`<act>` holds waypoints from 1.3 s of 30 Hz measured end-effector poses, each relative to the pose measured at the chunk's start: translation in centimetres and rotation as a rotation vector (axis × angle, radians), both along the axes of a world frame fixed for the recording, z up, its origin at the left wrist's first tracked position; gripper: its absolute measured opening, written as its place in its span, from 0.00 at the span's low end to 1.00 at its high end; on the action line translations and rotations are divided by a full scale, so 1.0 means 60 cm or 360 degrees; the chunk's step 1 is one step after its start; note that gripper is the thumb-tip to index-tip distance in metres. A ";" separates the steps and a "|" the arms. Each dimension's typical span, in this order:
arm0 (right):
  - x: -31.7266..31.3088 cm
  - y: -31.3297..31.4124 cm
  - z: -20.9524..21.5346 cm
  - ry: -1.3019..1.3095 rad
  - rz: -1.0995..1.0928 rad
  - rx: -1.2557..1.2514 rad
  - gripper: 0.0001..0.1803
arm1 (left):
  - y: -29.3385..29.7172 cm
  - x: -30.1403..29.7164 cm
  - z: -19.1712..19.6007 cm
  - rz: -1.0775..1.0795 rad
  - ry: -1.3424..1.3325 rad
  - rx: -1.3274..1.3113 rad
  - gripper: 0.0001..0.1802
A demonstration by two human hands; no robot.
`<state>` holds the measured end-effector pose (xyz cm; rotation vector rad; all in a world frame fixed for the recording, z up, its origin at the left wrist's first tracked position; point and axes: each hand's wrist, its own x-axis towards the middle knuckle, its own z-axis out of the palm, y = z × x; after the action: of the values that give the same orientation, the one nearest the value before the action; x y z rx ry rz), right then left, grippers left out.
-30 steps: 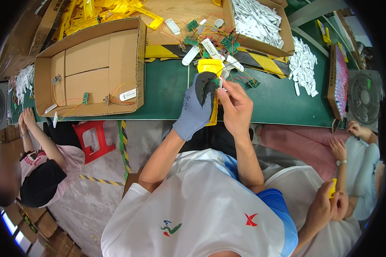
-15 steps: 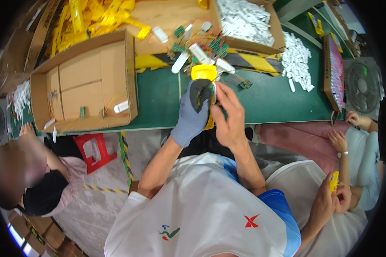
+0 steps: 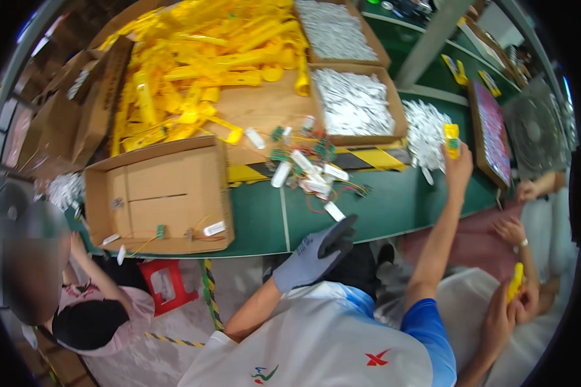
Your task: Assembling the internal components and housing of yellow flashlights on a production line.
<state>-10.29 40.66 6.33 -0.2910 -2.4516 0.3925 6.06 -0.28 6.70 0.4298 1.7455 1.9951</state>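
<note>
A: First entry?

B: Yellow plastic housing (image 3: 452,132), one, a green circuit board (image 3: 454,144) showing on its face. Location: in the bare right hand (image 3: 458,166), at the right edge of the heap of white plastic pieces (image 3: 423,129) on the green surface (image 3: 258,213). From where I stand, I can't tell if it touches the heap.

A: State of the hands?

B: Right: pinching the housing's near end. Left hand (image 3: 313,256), in a grey glove: fingers extended, nothing seen in its grasp, at the surface's near edge.

A: Handling notes?

B: By my judgement, light, stiff, smooth enough to slip a little; the board seems the fragile part. Best hold: yellow side walls or near end, clear of the board.

A: Nearby stock?

B: Wired white casings (image 3: 300,160), one tangle, mid-surface; cardboard tray (image 3: 158,168), one, at left, few wired parts inside.
</note>
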 end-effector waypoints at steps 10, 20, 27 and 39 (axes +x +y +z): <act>-0.025 -0.006 -0.035 0.0092 -0.0366 0.0463 0.26 | -0.210 -0.114 0.209 0.0884 0.0991 -0.1483 0.12; 0.148 -0.340 -0.022 0.0361 0.0723 -0.0854 0.04 | -0.333 -0.426 0.100 -0.0558 0.0635 -0.2211 0.32; 0.170 -0.380 -0.042 0.0179 0.0916 -0.1059 0.04 | -0.325 -0.416 0.084 -0.0377 0.1429 -0.2536 0.20; 0.155 -0.356 -0.093 -0.0030 0.0846 -0.1489 0.05 | -0.408 -0.266 0.293 0.1166 0.1878 -0.1709 0.19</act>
<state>-1.00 19.30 0.73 -0.0032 -2.1631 1.7606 -9.90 -24.78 24.27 0.6708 3.7262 0.6381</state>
